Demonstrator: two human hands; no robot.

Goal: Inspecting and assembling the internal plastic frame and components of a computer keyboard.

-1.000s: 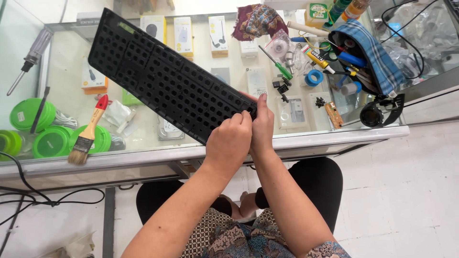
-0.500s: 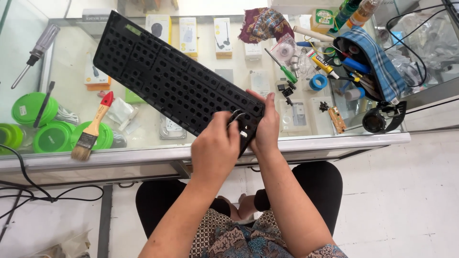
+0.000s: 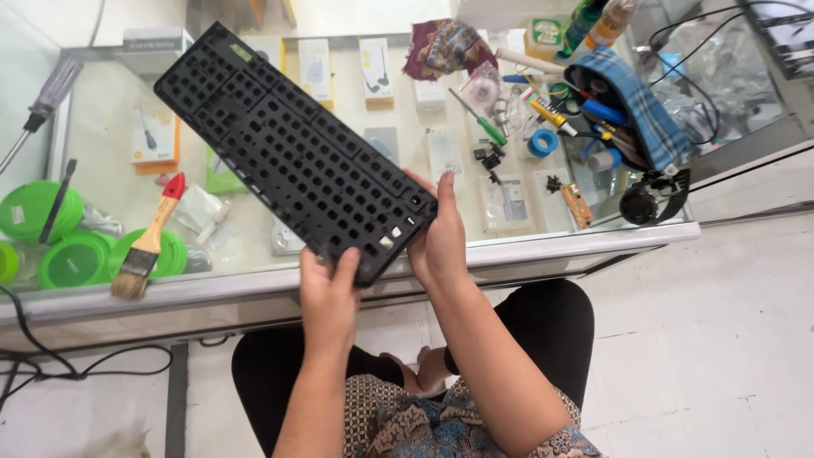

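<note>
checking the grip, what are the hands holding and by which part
Both hands hold the black keyboard frame at its near end: left hand under one corner, right hand on the other.

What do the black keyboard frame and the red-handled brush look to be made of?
Keyboard frame: likely moulded plastic, matte black; a thin rigid grid of key openings. Brush: probably a wooden handle, red at the tip, with pale bristles; any ferrule is too small to judge.
</note>
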